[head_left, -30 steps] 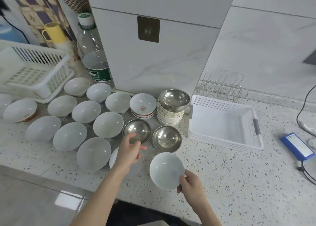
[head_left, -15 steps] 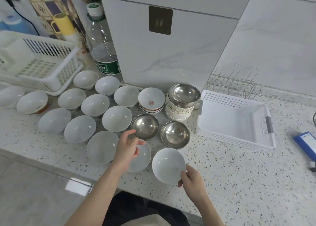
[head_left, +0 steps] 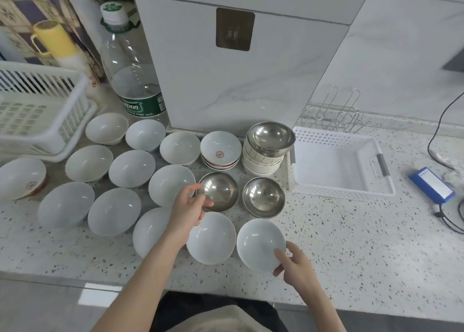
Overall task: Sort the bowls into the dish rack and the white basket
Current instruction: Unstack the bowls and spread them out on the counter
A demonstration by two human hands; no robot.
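Right hand [head_left: 295, 265] is pinching the near rim of a white bowl [head_left: 259, 244], thumb inside, likely readying it for the white basket [head_left: 339, 193], which is sitting just right of the bowls. Left hand [head_left: 189, 206] is hovering at a steel bowl [head_left: 221, 190], fingers loosely spread, grasping nothing. Dish rack [head_left: 37, 106] is waiting far left.

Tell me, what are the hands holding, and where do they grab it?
The right hand pinches a white bowl by its near right rim. The left hand holds nothing, hovering by a steel bowl.
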